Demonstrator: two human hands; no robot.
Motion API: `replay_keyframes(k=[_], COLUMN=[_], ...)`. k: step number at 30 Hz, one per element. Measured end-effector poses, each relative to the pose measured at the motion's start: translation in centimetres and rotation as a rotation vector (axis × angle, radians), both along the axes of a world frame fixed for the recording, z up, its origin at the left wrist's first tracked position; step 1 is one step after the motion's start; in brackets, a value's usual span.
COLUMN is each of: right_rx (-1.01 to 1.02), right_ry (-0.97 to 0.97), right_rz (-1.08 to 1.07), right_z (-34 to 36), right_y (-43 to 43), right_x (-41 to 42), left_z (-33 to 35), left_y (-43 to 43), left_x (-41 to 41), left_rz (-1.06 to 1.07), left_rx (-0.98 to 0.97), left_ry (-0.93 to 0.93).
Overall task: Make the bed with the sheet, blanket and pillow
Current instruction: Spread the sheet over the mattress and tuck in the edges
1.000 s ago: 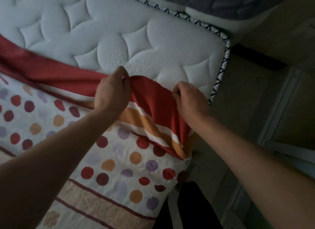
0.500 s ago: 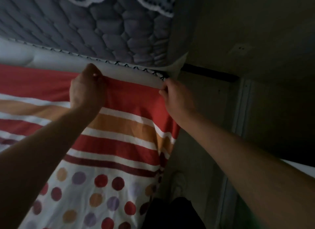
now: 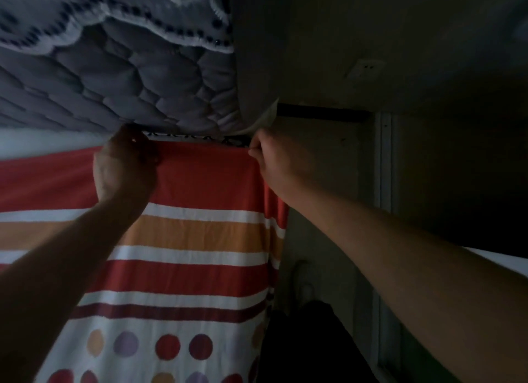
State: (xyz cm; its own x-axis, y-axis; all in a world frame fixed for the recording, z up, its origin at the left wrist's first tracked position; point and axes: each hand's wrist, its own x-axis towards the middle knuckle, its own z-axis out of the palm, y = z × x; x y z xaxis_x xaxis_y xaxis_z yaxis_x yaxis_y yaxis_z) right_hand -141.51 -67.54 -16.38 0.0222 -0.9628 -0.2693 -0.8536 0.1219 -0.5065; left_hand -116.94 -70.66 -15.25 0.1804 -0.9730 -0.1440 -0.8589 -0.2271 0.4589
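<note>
Sheet (image 3: 194, 240), striped red, orange and white, dotted lower down: spread flat on mattress (image 3: 43, 141), red top edge at mattress head end, right side hanging over bed edge.
Left grip (image 3: 125, 162): fingers curled onto sheet top edge.
Right grip (image 3: 275, 157): pinching sheet corner at mattress corner.
Grey quilted blanket (image 3: 114, 77), scalloped trim: bunched beyond mattress head, just above both grips.
Wall socket (image 3: 365, 68): upper right.

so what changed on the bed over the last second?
The left hand and right hand pulled the sheet by its red edge from mid-mattress up to the far end, by the grey quilted cover. Only a strip of white mattress shows now. Unchanged: both hands still grip that edge.
</note>
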Motion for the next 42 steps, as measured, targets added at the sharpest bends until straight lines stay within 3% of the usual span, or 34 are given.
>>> replay_keyframes(k=[6, 10, 15, 19, 28, 33, 42], right_rx=[-0.081, -0.052, 0.028, 0.106, 0.073, -0.017, 0.006], right_ry=[-0.012, -0.117, -0.122, -0.079, -0.148, -0.111, -0.152], right_rz=[-0.031, -0.148, -0.140, -0.133, -0.122, -0.116, -0.206], right_z=[-1.5, -3.8, -5.4, -6.1, -5.7, -5.6, -7.0], right_y=[-1.0, -0.9, -1.3, -0.6, 0.1, -0.3, -1.4], right_x=[-0.3, 0.5, 0.5, -1.1, -1.2, -0.9, -0.1], left_z=[-1.1, -2.4, -3.0, -2.3, -2.3, -2.9, -4.3], left_y=[-1.6, -1.8, -1.7, -0.2, 1.0, 0.3, -0.6], left_x=[-0.5, -0.4, 0.0, -0.8, -2.9, -3.6, -5.0], left_rz=[-0.013, 0.023, 0.080, -0.042, -0.258, -0.184, 0.058], left_rx=[-0.068, 0.044, 0.115, 0.095, 0.122, 0.230, 0.182], left_ry=[-0.097, -0.081, -0.057, 0.029, -0.062, -0.107, 0.080])
